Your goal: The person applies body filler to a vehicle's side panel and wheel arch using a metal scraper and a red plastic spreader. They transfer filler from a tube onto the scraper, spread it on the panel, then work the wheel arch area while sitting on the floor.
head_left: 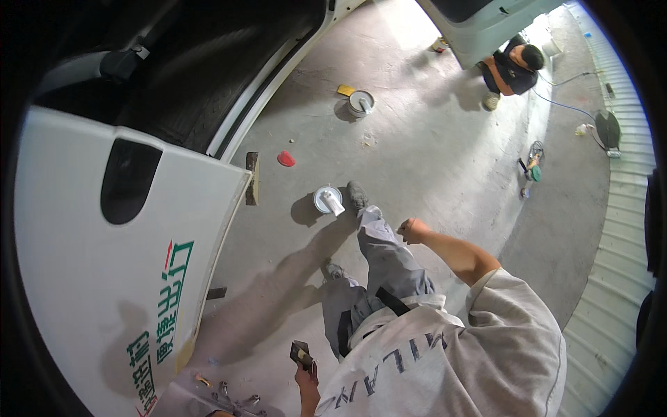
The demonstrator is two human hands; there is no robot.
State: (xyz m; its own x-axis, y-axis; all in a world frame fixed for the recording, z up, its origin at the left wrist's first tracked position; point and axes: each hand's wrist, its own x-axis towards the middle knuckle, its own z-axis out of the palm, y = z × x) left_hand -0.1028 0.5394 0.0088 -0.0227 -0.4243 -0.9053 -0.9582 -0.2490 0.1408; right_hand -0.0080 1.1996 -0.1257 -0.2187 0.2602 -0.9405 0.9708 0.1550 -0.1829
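My left hand (306, 376) is closed on a dark rectangular plate (299, 351) with a pale tan smear, held low beside the white vehicle panel (104, 278). Over the floor to the right, my right hand (412, 231) has its fingers curled in; whether something small is in them is hidden. Beyond my feet stands a round can (322, 201) with a white tube (333, 203) lying across its top. A red flat piece (286, 158) lies on the floor to the left of that can.
Farther off, an open can (358, 101) stands beside a yellow block (345, 90). A co-worker (513, 69) crouches by another white panel (479, 35). Sander-like tools (533, 167) lie along the right, near the ribbed wall (590, 306). Metal tools (236, 402) sit at lower left.
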